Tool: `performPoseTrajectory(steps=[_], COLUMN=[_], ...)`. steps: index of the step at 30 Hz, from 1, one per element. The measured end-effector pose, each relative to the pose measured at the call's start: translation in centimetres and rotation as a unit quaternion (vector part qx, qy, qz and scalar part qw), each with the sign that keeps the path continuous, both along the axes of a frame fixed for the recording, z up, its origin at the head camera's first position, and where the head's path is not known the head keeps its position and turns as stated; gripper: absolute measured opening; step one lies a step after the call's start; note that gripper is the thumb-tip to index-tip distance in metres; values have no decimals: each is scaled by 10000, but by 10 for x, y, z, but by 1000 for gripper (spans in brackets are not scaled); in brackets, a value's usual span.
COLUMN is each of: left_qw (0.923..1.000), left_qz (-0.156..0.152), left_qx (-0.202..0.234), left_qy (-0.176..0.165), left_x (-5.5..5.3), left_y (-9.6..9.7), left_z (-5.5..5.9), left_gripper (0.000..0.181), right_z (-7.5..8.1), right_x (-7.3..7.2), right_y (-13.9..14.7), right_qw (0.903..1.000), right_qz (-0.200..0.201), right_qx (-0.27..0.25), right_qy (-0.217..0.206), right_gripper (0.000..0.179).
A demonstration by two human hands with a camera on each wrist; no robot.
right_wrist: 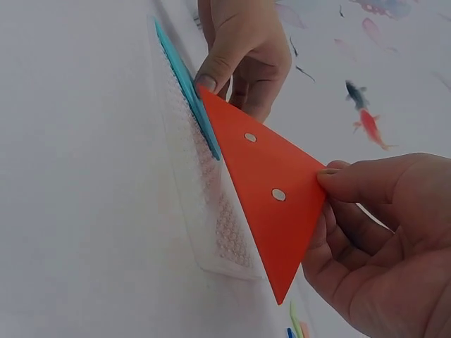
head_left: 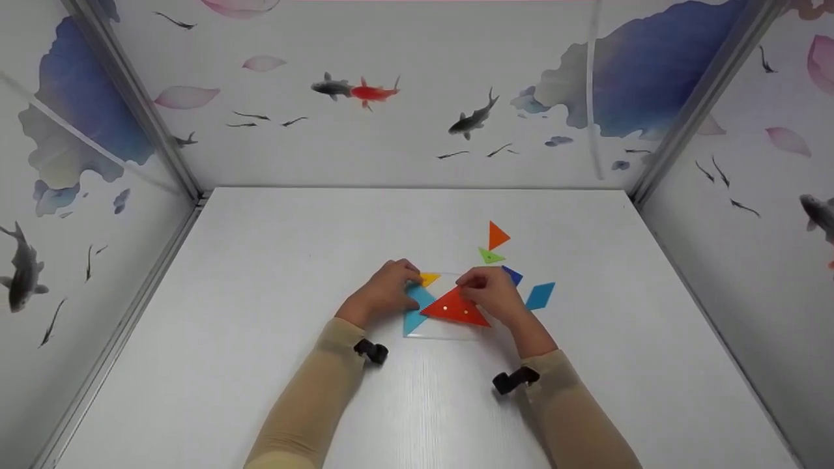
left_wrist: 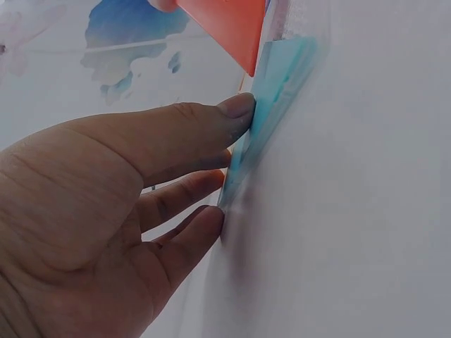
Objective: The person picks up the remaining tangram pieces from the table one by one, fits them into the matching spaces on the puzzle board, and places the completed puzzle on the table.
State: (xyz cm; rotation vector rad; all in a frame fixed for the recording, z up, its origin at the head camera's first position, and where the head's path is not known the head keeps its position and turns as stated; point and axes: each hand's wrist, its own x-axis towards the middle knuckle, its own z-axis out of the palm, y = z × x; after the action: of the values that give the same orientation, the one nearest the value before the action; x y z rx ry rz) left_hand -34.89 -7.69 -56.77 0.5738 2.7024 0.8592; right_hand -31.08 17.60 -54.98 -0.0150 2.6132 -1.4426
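Note:
A large red triangle (head_left: 454, 309) with two pale round spots is pinched at its upper corner between thumb and fingers of my right hand (head_left: 496, 294). It is tilted over a shallow clear tray (right_wrist: 199, 236) with a textured floor. At the tray's left side lies a large light-blue triangle (head_left: 415, 320). My left hand (head_left: 384, 294) rests along that side, its thumb touching the light-blue piece in the left wrist view and its other fingers extended at the edge. A small yellow triangle (head_left: 429, 279) sits at the tray's far left, partly behind the left fingertips.
Right of the tray lie an orange triangle (head_left: 498, 236), a small green triangle (head_left: 490, 255), a dark blue piece (head_left: 513, 275) partly behind the right hand, and a blue parallelogram (head_left: 540, 296). Patterned walls with fish enclose the white table (head_left: 273, 241) at the back and sides.

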Motion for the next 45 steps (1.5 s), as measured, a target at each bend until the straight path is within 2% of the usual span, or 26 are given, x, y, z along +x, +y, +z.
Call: performPoseTrajectory(steps=[9,20,30,34,40,45], left_qw=[9997,9999,9999,9998,9988,9990], left_qz=[-199,-46,-56,-151,-362,-321], left_qx=[-69,-85,-103,-65,-134,-156], left_qy=[150,31,56,106,311,287], left_x=[-3,-3,-3,-3,-3,-2], left_y=[-1,1,1,0,-1,-2], left_z=[-4,-2,-3,-2,0,-1], left_gripper=[44,44,43,43,44,44], right_z=[-4,-5,-5,-6,-6,-5], right_x=[3,2,2,3,5,6], right_y=[-5,-7,-8,-9,-11,-15], right_qw=[9995,9992,9981,9975,9975,9973], right_qz=[311,388,574,671,637,557], right_qx=[3,110,188,206,312,483], right_qy=[66,-24,-107,-45,-3,-72], right_gripper=[18,15,15,15,15,16])
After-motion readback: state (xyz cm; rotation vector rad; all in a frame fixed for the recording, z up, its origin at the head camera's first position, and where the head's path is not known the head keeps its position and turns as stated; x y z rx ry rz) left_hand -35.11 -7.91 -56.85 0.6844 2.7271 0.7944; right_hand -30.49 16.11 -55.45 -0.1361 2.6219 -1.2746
